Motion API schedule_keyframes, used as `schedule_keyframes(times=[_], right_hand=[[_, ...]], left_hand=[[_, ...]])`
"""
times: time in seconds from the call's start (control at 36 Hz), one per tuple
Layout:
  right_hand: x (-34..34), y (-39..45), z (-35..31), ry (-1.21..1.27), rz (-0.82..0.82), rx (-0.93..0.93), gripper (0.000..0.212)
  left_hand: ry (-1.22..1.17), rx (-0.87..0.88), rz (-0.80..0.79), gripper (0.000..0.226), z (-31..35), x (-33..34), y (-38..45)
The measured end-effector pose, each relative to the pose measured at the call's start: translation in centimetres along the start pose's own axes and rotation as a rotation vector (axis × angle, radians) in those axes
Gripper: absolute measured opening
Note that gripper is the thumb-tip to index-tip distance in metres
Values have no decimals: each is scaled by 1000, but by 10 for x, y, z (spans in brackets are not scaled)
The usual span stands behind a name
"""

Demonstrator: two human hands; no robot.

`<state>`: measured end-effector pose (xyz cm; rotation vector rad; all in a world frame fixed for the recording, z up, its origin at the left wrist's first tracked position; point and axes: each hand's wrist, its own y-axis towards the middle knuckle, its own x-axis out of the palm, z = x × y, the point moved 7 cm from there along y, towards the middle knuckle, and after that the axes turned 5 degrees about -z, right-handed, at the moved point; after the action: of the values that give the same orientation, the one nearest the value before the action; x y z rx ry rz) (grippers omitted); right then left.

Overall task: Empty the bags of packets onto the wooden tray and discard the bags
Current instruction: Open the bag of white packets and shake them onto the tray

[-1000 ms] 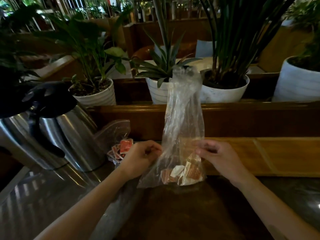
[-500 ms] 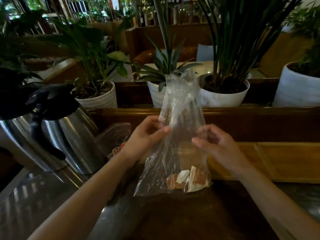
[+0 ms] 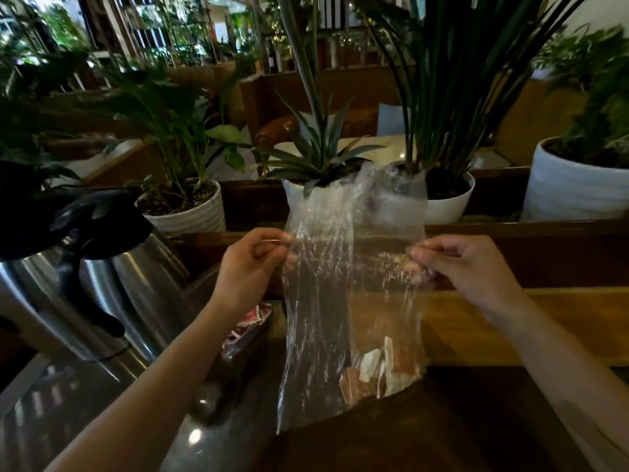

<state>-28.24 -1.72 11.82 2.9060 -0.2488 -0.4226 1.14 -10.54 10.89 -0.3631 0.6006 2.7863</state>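
Observation:
A clear plastic bag [image 3: 340, 274] stands upright in front of me, stretched wide between both hands. My left hand [image 3: 250, 267] pinches its left edge and my right hand [image 3: 466, 267] pinches its right edge, about halfway up. Several orange and white packets [image 3: 381, 369] lie at the bag's bottom, which rests on the dark counter. Behind the bag, to the right, lies the wooden tray [image 3: 510, 325]. A second bag with red packets [image 3: 248, 325] lies behind my left forearm, partly hidden.
Two steel jugs with black lids [image 3: 112, 277] stand at the left on a metal surface. White plant pots [image 3: 185, 212] line a wooden ledge [image 3: 544, 229] behind the tray. The dark counter [image 3: 425, 434] stretches in front of me.
Both hands have risen from the bag's lower part to mid height and moved apart, pulling the bag wide. The bag's top has spread open.

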Motion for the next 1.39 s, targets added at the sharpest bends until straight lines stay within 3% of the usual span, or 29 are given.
schedule_keyframes(times=[0.11,0.22,0.31,0.47,0.56,0.69,0.92,1.03,1.08,1.17,1.22,1.28,1.39], right_hand=[[4,-2,5,25,-90,71,10],[6,-4,-4,28,-113,38,14],[9,-5,-12,51,-101,15,8],[11,-9,-17,73,-104,-8,16],[0,-10,-14,54,-50,5,22],[-12,-13,-6,48,5,52,33],[-19,-23,-3,31,32,91,17],[-19,-27,-9,-30,14,73,6],[-20,-27,-10,-87,18,90,20],[-26,-26,-21,-128,58,77,73],[-31,-26,-45,-216,138,-27,101],[-32,-28,-78,-384,210,-178,109],[-7,-37,-136,-948,222,-477,95]], left_hand=[[11,-38,-25,40,-7,3,-5],[-100,-97,-36,39,-2,11,-6],[-11,-120,-74,60,8,23,-6],[-76,-117,28,16,21,24,-4],[-108,-73,90,8,24,14,-5],[-166,-79,151,17,22,4,-6],[-206,-67,199,7,26,1,-5],[-248,-70,133,20,28,9,-6],[-265,-59,118,21,30,11,-5],[-266,-10,95,8,38,16,-2],[-251,13,82,8,44,19,1],[-242,17,76,9,50,23,3],[-236,38,92,11,60,28,9]])
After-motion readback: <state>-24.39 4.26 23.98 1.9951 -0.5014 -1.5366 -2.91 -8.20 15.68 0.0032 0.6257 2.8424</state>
